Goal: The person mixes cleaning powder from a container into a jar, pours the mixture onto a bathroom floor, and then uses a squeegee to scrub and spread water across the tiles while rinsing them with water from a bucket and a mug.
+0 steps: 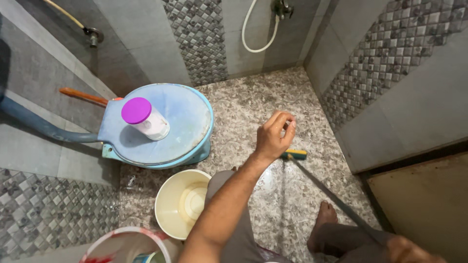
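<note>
Down on the speckled stone floor (273, 92) of this tiled washroom, I am working a long-handled floor brush (295, 154), its yellow and green head lying flat on the wet stone just beside my left wrist. Its dark handle (331, 195) is running back toward my right hand (407, 251) at the bottom edge of the view. My left hand (274, 136) is hovering over the head of the brush, fingers curled in with the tips pinched together; whether that grip is closing on something small I cannot tell. My right hand is mostly cut off by the frame, so I cannot tell how tightly it is wrapping the handle, only that the handle is ending there.

The floor is shining with water under my bare foot (324, 219), and I judge a slip to be the likeliest trouble if I am shifting weight while pushing. A wide sweep to my left could also be knocking the cream bucket (181, 202), which is sitting just beside my knee.

Beyond that, a white bottle with a purple cap (145, 118) is standing on the closed blue toilet lid (180, 122), and a white hose (253, 34) is hanging on the far wall.
</note>
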